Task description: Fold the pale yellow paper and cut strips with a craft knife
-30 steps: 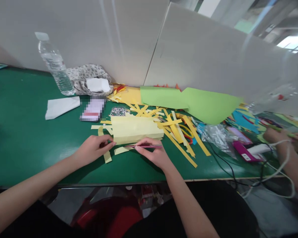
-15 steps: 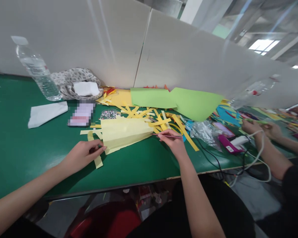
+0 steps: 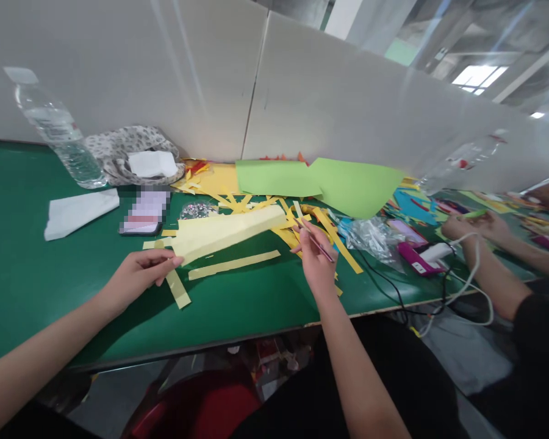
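Observation:
My left hand (image 3: 135, 277) pinches the near left corner of a pale yellow paper sheet (image 3: 226, 231), which is creased lengthwise and lifted off the table along its near edge. A loose pale yellow paper strip (image 3: 235, 265) lies just in front of the sheet, apart from it. Another strip (image 3: 179, 291) rests beside my left fingertips. My right hand (image 3: 319, 259) is closed around a thin dark-pink stick-like tool (image 3: 324, 252); its exact kind is unclear. This hand is just off the sheet's right end, over scattered yellow paper strips (image 3: 333, 231).
Green paper sheets (image 3: 357, 186) lie against the partition. At the left are a phone (image 3: 145, 210), a water bottle (image 3: 59, 131) and a white tissue (image 3: 80, 213). A plastic bag (image 3: 375, 241), a magenta device (image 3: 418, 259) and cables lie right, near a co-worker's hands (image 3: 466, 228).
A narrow strip now lies separate in front of the sheet. The sheet's near edge has risen and moved back. My right hand has drawn away from its right end, with the tool tilted more.

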`<state>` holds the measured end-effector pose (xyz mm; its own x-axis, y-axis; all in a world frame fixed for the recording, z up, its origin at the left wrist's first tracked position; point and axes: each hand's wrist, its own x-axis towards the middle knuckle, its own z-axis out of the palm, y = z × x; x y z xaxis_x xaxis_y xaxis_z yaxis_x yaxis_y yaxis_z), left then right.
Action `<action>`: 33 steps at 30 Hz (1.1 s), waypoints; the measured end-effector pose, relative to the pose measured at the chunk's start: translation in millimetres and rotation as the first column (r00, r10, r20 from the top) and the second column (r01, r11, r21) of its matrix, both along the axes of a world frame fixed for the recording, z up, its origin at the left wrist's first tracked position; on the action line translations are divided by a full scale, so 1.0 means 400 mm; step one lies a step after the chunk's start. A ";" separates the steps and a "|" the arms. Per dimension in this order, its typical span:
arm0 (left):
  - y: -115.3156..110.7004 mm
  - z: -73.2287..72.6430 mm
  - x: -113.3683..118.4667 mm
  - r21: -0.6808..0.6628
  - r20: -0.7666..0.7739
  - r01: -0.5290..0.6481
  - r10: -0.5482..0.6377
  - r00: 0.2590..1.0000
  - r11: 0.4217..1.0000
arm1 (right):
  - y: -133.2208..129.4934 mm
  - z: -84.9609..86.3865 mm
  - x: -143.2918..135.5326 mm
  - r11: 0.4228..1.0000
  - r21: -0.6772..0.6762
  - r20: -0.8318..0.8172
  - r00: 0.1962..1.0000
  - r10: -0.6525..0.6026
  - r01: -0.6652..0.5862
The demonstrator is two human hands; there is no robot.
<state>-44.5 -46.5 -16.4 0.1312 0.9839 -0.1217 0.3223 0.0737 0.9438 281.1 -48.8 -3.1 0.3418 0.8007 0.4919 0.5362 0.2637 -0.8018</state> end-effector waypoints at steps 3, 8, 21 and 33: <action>0.008 -0.007 -0.013 -0.019 0.176 -0.098 0.099 0.979 0.995 | -0.013 0.006 -0.042 0.985 -0.084 0.115 0.980 0.161 -0.152; 0.019 -0.012 -0.022 0.002 0.358 -0.130 0.120 0.926 0.992 | -0.028 0.007 -0.097 0.864 -0.239 0.342 0.795 0.501 -0.442; -0.011 0.015 0.004 0.067 -0.103 0.267 -0.260 0.960 0.961 | 0.001 -0.023 -0.096 0.994 0.067 0.333 0.941 0.062 -0.089; -0.018 0.021 0.018 0.101 -0.241 0.233 -0.203 0.949 0.967 | -0.022 -0.024 -0.125 0.970 0.092 0.533 0.834 0.142 -0.224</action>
<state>-37.4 -53.7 -7.9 0.3278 0.9435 -0.0494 0.5238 -0.1380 0.8406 230.9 -57.4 -12.7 -0.1419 0.7291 0.6695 0.7926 0.4889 -0.3644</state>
